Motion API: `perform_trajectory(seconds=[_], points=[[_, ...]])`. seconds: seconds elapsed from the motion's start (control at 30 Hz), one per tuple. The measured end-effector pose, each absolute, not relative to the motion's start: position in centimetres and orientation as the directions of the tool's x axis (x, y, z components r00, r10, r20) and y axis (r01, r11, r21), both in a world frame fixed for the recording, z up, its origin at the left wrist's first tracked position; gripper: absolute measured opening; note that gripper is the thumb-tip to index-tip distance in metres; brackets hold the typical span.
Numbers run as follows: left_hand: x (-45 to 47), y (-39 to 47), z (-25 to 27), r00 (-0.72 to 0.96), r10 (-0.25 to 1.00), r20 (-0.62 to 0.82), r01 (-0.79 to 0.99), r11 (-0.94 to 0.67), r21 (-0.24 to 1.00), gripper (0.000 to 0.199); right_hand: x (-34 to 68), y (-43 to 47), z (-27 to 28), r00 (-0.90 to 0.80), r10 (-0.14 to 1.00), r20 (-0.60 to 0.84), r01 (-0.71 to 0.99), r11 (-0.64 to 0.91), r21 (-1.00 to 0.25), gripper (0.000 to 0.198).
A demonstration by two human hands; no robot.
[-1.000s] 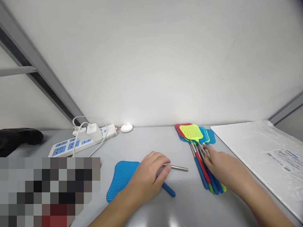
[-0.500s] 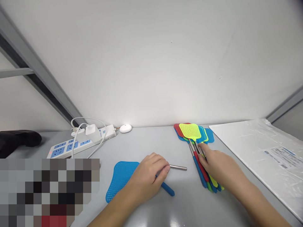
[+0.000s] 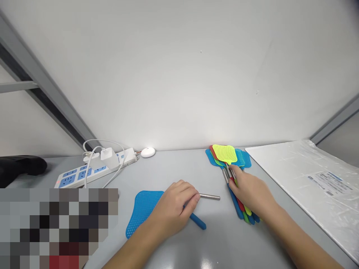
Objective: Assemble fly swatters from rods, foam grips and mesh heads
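My left hand (image 3: 176, 205) is closed, a short shiny metal rod (image 3: 209, 196) sticking out to the right from between its fingers. Beneath that hand lies a blue fly swatter; its perforated head (image 3: 143, 209) shows on the left and its blue handle (image 3: 198, 221) on the right, while the middle is hidden. On the right, my right hand (image 3: 249, 186) grips the metal shafts of a bundle of fly swatters. A yellow swatter head (image 3: 225, 153) lies on top, over red, blue and green ones. Their coloured handles (image 3: 236, 201) fan out toward me.
A power strip (image 3: 130, 156) with white plugs and cables stands at the back left, beside a white oval device (image 3: 148, 152). A flat white wrapped package (image 3: 305, 179) lies at right. A black object (image 3: 22, 165) is at far left. A wall (image 3: 179, 74) rises behind the table.
My right hand has shifted slightly left and up on the bundle. The yellow swatter head now covers more of the red one. My left hand stays about where it was.
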State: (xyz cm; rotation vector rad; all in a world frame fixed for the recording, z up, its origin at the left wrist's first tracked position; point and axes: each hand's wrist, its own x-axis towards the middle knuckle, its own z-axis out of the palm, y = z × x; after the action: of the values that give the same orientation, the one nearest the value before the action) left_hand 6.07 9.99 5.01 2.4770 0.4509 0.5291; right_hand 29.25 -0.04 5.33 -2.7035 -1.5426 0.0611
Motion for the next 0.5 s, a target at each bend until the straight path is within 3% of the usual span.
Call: perform_trajectory(seconds=[0.27, 0.5], points=[[5.8, 10.0, 5.0, 0.868, 0.413, 0.275, 0.206, -0.804, 0.558, 0.028, 29.9, -0.1, 5.6, 0.533, 0.845, -0.039, 0.843, -0.534, -0.057, 0.028], [5.6, 10.6, 5.3, 0.866, 0.403, 0.297, 0.22, -0.839, 0.498, 0.028, 30.4, -0.3, 5.7, 0.542, 0.839, -0.045, 0.834, -0.544, -0.097, 0.039]])
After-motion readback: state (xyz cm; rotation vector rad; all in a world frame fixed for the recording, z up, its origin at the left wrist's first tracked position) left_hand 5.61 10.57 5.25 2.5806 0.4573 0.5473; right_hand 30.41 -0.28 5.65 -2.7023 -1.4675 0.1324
